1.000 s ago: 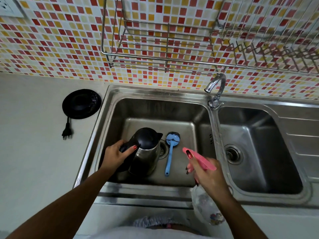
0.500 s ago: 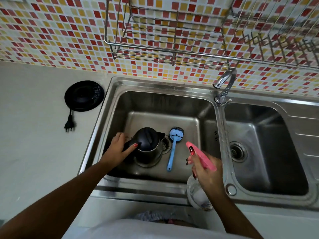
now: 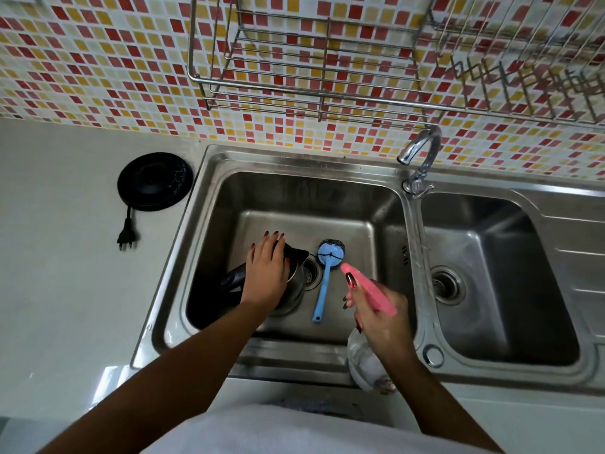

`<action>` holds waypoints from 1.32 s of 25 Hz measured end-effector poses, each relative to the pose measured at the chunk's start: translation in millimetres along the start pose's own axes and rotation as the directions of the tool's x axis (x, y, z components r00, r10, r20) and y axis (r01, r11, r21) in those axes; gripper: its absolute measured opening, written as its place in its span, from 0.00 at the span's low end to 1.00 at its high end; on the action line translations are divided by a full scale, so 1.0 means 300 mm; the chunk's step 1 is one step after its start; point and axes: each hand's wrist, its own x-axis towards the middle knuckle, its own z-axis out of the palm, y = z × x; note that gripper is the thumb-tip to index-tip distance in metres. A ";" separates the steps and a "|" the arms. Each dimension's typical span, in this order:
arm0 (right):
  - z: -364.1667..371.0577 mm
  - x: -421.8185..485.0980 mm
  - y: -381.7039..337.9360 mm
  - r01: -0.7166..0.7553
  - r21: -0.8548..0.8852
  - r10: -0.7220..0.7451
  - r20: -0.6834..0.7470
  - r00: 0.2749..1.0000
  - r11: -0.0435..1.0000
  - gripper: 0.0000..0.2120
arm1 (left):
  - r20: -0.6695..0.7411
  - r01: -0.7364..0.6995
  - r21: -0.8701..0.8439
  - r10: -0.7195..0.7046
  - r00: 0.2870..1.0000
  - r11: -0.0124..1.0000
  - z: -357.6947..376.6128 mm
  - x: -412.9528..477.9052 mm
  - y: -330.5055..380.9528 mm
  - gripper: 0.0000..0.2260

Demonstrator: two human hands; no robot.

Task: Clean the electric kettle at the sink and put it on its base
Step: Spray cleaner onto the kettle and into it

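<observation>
Kettle [image 3: 294,276] lid hidden under left hand [image 3: 266,273]; spray bottle [image 3: 366,365] body partly behind right hand [image 3: 381,317].

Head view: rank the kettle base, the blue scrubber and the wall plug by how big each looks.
1. kettle base, largest, a broad black disc on the counter.
2. blue scrubber, similar in length but far slimmer; it lies deeper in the sink, so this is unsure.
3. plug, clearly smallest.

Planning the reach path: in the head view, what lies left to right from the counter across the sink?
Plug → kettle base → left hand on kettle → blue brush → right hand holding spray bottle → faucet → right basin drain.
</observation>
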 end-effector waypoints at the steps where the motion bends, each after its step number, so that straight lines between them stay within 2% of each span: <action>1: -0.001 0.003 0.002 -0.004 -0.011 0.004 0.007 1.000 1.000 0.17 | -0.001 -0.002 -0.030 0.002 1.000 1.000 -0.002 0.000 -0.001 0.21; 3: -0.001 0.008 0.002 -0.023 -0.012 0.023 0.031 0.999 1.000 0.15 | -0.017 -0.017 -0.161 0.014 1.000 0.987 -0.014 -0.004 -0.007 0.21; 5: 0.001 0.011 -0.009 -0.043 -0.005 0.044 0.062 0.997 0.999 0.12 | -0.060 -0.033 -0.388 0.011 0.998 0.921 -0.050 -0.024 -0.015 0.21; 7: 0.005 0.016 -0.013 -0.051 -0.036 0.054 0.101 0.993 0.998 0.05 | -0.102 -0.027 -0.601 -0.043 0.994 0.799 -0.099 -0.057 -0.014 0.22; 8: 0.006 0.021 -0.007 -0.069 -0.050 0.075 0.130 0.989 0.996 0.05 | -0.123 -0.014 -0.682 -0.095 0.988 0.731 -0.123 -0.077 -0.013 0.22; 10: 0.005 0.037 0.001 -0.150 -0.073 0.163 0.226 0.960 0.986 0.05 | -0.125 0.055 -0.824 -0.275 0.953 0.563 -0.190 -0.115 -0.003 0.18; 12: -0.012 0.057 0.005 -0.210 -0.131 0.243 0.349 0.905 0.969 0.08 | -0.039 0.165 -0.902 -0.455 0.890 0.399 -0.240 -0.133 -0.013 0.12; 14: -0.034 0.075 0.006 -0.206 -0.182 0.268 0.445 0.854 0.961 0.11 | 0.073 0.271 -0.923 -0.565 0.822 0.275 -0.263 -0.126 -0.048 0.07; 16: -0.037 0.083 0.007 -0.158 -0.221 0.248 0.476 0.844 0.962 0.11 | 0.223 0.408 -0.899 -0.637 0.738 0.158 -0.277 -0.113 -0.100 0.14; 18: -0.021 0.090 0.025 -0.010 -0.306 0.147 0.428 0.892 0.952 0.12 | 0.395 0.547 -0.836 -0.645 0.654 0.044 -0.297 -0.097 -0.152 0.19; 20: 0.004 0.098 0.040 0.119 -0.427 0.060 0.382 0.922 0.896 0.14 | 0.495 0.630 -0.776 -0.585 0.642 0.036 -0.314 -0.087 -0.187 0.19; 23: 0.050 0.103 0.036 0.178 -0.470 0.009 0.370 0.929 0.865 0.15 | 0.473 0.606 -0.790 -0.536 0.699 0.094 -0.328 -0.109 -0.191 0.17; 26: 0.086 0.076 0.019 0.288 -0.473 -0.058 0.442 0.895 0.832 0.18 | 0.450 0.562 -0.819 -0.479 0.754 0.116 -0.333 -0.182 -0.162 0.14; 30: 0.092 0.049 0.021 0.395 -0.650 0.068 0.567 0.821 0.649 0.21 | 0.419 0.514 -0.839 -0.391 0.819 0.177 -0.316 -0.261 -0.155 0.14; 33: 0.095 0.045 0.029 0.395 -0.695 0.120 0.567 0.815 0.601 0.22 | 0.415 0.500 -0.847 -0.365 0.833 0.178 -0.308 -0.263 -0.150 0.15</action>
